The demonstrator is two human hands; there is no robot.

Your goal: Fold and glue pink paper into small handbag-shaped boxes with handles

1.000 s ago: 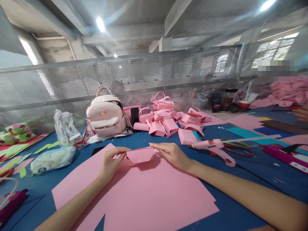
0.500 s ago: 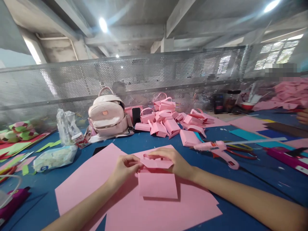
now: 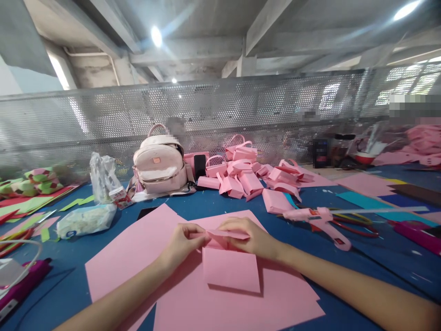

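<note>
A small folded pink paper box (image 3: 231,272) is between my two hands, above large pink paper sheets (image 3: 193,309). My left hand (image 3: 186,240) pinches the left edge of its upper flap, thumb and fingers pressed together. My right hand (image 3: 246,235) is curled around the flap's right side, with the fingers partly behind and under it. The box's front panel hangs toward me and casts a shadow on the sheet. Its inside is mostly hidden by the flap and my fingers.
Beyond my hands lies a pile of pink paper bags (image 3: 241,177), beside a pale backpack (image 3: 160,168). A pink glue gun (image 3: 322,220) rests to the right over pliers (image 3: 358,225). Leftward are a wipes packet (image 3: 86,220), scissors (image 3: 24,235) and a magenta power strip (image 3: 27,282).
The upper flap has tilted and folded down further, and my right fingers have moved onto its underside. My left hand keeps its pinch. The whole view has shifted slightly.
</note>
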